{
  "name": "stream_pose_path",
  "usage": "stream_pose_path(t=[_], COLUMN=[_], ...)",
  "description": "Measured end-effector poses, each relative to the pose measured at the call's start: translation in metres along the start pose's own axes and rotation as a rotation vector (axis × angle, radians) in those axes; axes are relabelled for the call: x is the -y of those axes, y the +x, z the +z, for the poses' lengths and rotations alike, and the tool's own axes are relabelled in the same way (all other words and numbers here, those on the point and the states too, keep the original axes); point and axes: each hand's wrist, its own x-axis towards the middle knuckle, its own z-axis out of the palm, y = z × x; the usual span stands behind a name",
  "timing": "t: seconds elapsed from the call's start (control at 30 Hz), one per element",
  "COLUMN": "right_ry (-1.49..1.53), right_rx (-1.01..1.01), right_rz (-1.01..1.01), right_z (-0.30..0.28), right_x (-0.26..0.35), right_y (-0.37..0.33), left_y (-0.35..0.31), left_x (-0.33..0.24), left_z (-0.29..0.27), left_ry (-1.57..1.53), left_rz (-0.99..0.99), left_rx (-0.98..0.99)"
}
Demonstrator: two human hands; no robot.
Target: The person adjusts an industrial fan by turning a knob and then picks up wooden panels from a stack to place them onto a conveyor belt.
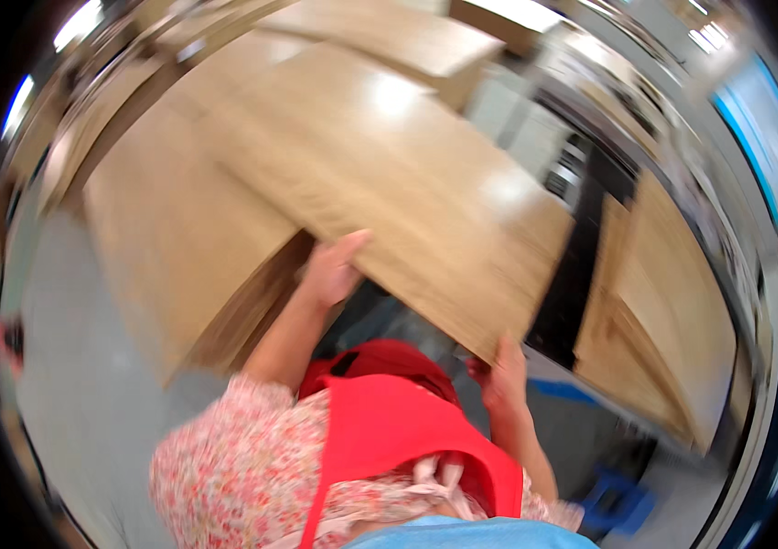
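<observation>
Two hands on one large light-wood board [380,174], both at its near edge. Left hand [334,267] up against the lower left stretch of that edge, palm pressed to the underside, fingers [352,242] curled up over the rim, thumb not clearly visible through the blur. Right hand [501,373] lower and farther right, clamped on the board's near corner, fingers folded round the edge where the panel tapers to a point. Neither hand spread flat; both closed on the wood.

Board tilted, near corner dipping toward the right hand, far end rising away toward the top of the view, well beyond both hands, glossy with two bright light patches. Bare forearms reaching up from a floral-print sleeve [242,457] and a red apron [389,430].

Beneath the lifted board, on the left, a stack of similar wood panels [169,247], its layered edges showing just below the left hand. Farther right, past a dark gap, another pile of wood panels [663,320], apart from the held board. Grey floor [87,366] along the left, a blue object [622,503] low at the right, too blurred to identify. More pale wood surfaces at the top of the view, smeared by motion.
</observation>
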Motion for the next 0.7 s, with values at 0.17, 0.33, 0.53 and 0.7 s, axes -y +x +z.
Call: stream_pose_path(t=[0.17,0.33,0.53,0.7], right_ry=[-0.035,0.052,0.274,0.447], right_rx=[0.043,0.175,0.417,0.831], right_rz=[-0.102,0.136,0.307,0.448], right_z=[0.004,0.016,0.081,0.145], right_x=[0.010,0.014,0.021,0.025], right_y=[0.004,0.023,0.064,0.076], left_y=[-0.005,-0.005,-0.016,-0.037], left_x=[-0.034,-0.064,-0.053,-0.020], left_z=[0.051,0.136,0.244,0.299], left_ry=[0.179,0.372,0.653,1.047], left_rz=[0.181,0.357,0.724,0.973], left_rx=[-0.062,-0.114,0.295,0.376])
